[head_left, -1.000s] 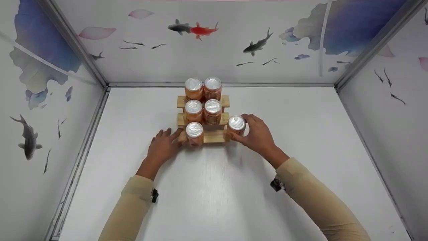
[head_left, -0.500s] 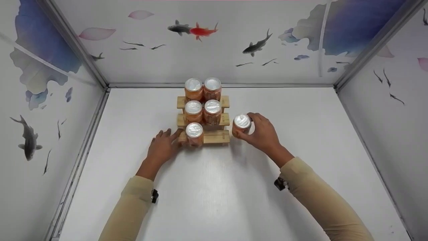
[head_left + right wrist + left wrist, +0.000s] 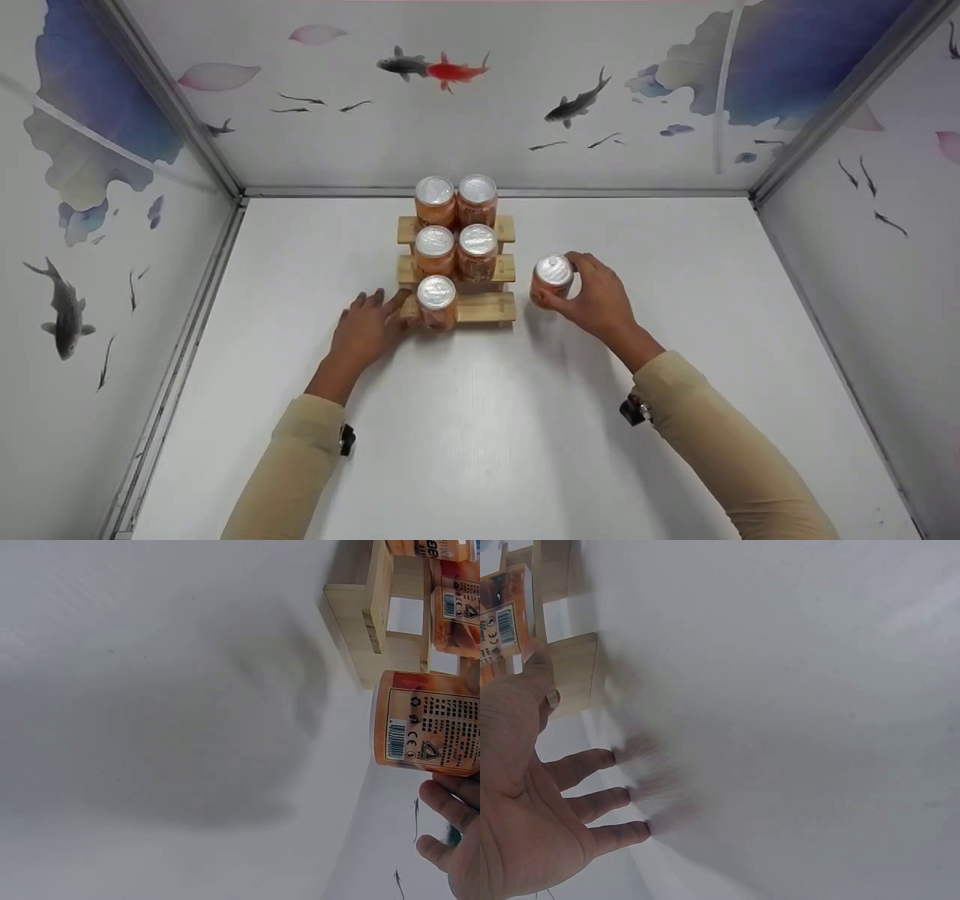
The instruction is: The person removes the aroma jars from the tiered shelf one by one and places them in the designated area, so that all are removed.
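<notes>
My right hand (image 3: 600,296) holds an orange can (image 3: 551,281) with a silvery lid between thumb and fingers. That can is upright, off the table, just right of a stepped wooden rack (image 3: 487,307). In the right wrist view its printed label (image 3: 431,727) and barcode face the camera. My left hand (image 3: 367,328) grips the left end of the rack's front step with thumb and index finger. In the left wrist view its other fingers (image 3: 604,799) reach down to the tabletop. One similar can (image 3: 437,304) stands on the front step's left half.
The middle step bears two more cans, a left one (image 3: 435,251) and a right one (image 3: 478,251). Another pair of cans (image 3: 456,199) stands on the back step, near the rear wall (image 3: 495,150). Printed side walls bound the white table (image 3: 450,450).
My right hand has carried the can rightward, away from the front step's right end. The left hand and the rack have stayed in place.
</notes>
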The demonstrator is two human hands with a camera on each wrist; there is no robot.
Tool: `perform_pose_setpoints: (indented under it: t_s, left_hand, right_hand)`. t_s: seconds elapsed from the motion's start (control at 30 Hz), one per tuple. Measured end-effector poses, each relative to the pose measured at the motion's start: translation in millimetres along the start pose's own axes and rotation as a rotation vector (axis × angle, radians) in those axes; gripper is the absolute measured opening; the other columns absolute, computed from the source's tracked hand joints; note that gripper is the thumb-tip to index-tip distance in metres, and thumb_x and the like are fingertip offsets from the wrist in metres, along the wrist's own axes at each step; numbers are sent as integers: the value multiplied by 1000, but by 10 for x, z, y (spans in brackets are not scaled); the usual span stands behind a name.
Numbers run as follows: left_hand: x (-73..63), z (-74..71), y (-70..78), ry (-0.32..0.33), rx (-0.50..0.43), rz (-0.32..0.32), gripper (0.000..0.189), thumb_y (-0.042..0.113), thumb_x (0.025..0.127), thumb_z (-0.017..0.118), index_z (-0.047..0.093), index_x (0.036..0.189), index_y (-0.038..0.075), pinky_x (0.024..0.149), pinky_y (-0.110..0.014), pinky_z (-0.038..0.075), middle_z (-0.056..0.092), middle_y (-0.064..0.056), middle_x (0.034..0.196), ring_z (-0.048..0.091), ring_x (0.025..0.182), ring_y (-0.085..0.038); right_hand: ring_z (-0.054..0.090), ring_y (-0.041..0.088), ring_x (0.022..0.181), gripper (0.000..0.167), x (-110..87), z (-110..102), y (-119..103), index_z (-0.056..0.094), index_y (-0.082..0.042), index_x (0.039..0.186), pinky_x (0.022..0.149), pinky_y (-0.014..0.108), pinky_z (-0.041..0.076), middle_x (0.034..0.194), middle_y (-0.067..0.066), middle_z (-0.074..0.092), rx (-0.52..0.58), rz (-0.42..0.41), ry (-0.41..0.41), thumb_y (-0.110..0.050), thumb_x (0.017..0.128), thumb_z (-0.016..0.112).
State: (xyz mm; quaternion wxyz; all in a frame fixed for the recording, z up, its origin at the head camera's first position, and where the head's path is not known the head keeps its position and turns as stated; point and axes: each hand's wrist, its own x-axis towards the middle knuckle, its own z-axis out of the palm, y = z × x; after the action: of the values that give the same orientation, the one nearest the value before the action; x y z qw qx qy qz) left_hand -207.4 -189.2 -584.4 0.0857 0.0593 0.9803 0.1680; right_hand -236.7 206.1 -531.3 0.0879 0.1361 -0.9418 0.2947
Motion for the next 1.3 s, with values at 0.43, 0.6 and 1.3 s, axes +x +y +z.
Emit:
perform_pose_setpoints:
  t_s: [0.43,0.6,1.3]
  left_hand:
    - [4,23,-15,18,19,9,59,47,112,62,51,167,27,120,-77,43,49,-29,168,42,157,-59]
    - [5,34,-19,19,10,3,61,47,112,63,51,167,26,121,-77,42,48,-28,169,42,157,-59]
    - [11,22,-24,0,-25,7,60,43,113,61,47,169,25,122,-81,36,43,-30,172,36,160,-61]
  right_hand:
    - [71,42,126,74,-8,27,228,60,5,146,107,60,58,136,24,72,11,67,-7,-37,93,91]
    - [70,42,128,73,-5,49,268,60,4,146,109,60,58,137,24,72,18,90,-10,-36,93,91]
    - [70,43,131,76,21,158,300,59,5,147,111,59,57,139,25,71,18,125,-25,-39,93,91]
